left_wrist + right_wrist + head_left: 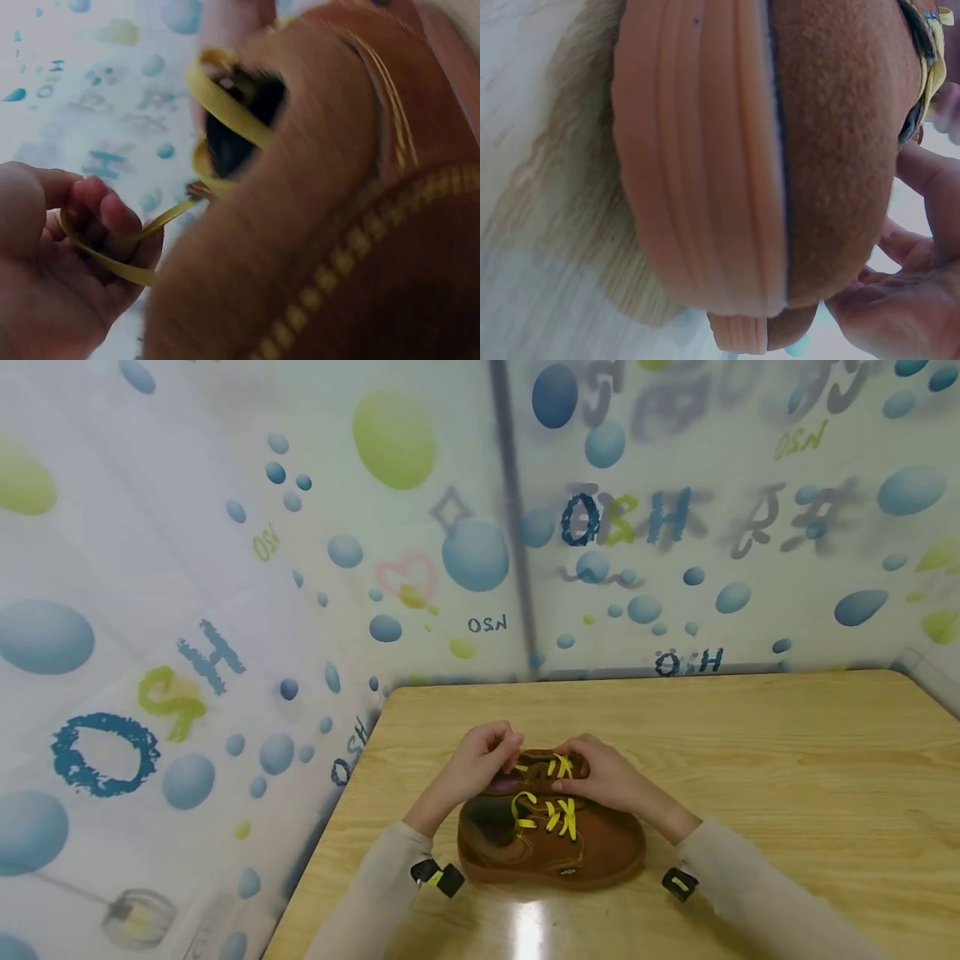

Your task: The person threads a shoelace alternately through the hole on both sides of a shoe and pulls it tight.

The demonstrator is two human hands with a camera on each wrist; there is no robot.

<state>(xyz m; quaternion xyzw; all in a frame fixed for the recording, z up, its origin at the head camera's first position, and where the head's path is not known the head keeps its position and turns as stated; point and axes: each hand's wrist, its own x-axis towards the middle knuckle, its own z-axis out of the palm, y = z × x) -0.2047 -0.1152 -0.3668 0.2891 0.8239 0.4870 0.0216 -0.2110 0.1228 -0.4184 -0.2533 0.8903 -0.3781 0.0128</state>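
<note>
Two brown shoes with yellow laces stand side by side on the table, both toes to the right in the head view. Over the heel end of the far shoe, my left hand holds a yellow shoelace, its curled fingers wrapped by the strand in the left wrist view. My right hand grips the far shoe around its laced front, thumb on the near side and fingers on the far side. The near shoe sits closest to me, a loose lace loop at its collar, and partly hides the far one.
A pale wood-grain table extends to the right and behind the shoes. Patterned curtain-like walls with blue and green spots close off the left and the back. Wrist cameras are strapped at both cuffs.
</note>
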